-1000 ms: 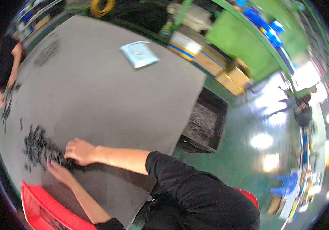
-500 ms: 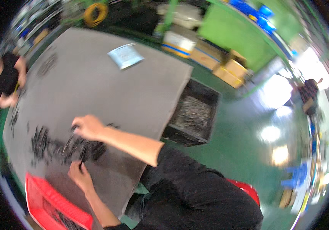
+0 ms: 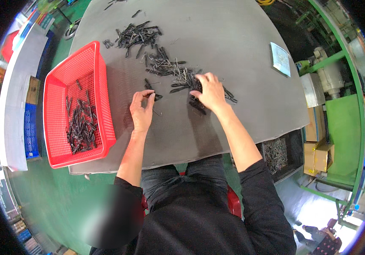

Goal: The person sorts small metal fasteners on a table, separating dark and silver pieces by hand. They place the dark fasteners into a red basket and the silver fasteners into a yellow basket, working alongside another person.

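My left hand rests low over the table, thumb and forefinger closed on a slim black part. Thin wire pieces lie beside those fingertips. To the right, my right hand bends its thumb and fingers round several black parts at the near edge of a heap. That heap mixes black parts with thin metal wires and stretches away to the far left. What exactly sits inside the right hand's grip is partly hidden. A red plastic basket at the left holds many similar black parts.
Farther off lies another pile of black parts on the grey table. A pale blue packet is near the right edge. Below that edge stands a dark crate of small metal pieces, beside cardboard boxes and a green frame.
My view has swung, so the basket now shows fully at the left and the packet at the right. My right hand has drawn back from farther across the heap; both hands stay at the parts.
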`<state>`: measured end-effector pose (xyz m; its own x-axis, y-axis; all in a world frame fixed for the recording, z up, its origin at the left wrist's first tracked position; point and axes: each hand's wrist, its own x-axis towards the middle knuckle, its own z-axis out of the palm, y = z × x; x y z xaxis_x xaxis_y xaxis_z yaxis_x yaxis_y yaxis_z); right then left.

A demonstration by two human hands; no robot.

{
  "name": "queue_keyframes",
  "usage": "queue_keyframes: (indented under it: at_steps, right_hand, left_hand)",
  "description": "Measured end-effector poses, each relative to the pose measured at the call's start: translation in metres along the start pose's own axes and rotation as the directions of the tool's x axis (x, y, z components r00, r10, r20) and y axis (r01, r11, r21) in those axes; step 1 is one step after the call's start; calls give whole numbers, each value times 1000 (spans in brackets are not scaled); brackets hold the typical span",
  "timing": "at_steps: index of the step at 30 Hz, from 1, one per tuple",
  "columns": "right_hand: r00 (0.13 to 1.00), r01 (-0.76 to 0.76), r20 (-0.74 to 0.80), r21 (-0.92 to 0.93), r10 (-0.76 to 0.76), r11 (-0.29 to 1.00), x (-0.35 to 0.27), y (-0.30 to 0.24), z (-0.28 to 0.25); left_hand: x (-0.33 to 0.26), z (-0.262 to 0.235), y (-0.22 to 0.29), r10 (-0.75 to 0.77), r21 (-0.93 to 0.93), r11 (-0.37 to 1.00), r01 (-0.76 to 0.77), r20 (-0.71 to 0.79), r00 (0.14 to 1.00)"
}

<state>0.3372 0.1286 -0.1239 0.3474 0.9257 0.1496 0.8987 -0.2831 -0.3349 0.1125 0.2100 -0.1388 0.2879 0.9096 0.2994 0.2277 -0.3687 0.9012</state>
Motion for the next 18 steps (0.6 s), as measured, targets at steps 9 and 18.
queue_keyframes:
  at_steps: [9,18]
  right_hand:
    - [972,-235,179,687,154,688,19,30,-29]
    - [961,-276,18,150,276,949,-9,70,-52]
  left_hand:
    - [19,-14,16,-325,-614,693,379,203,924]
    - [-8,49,47,-28,357,930,-84,298,954]
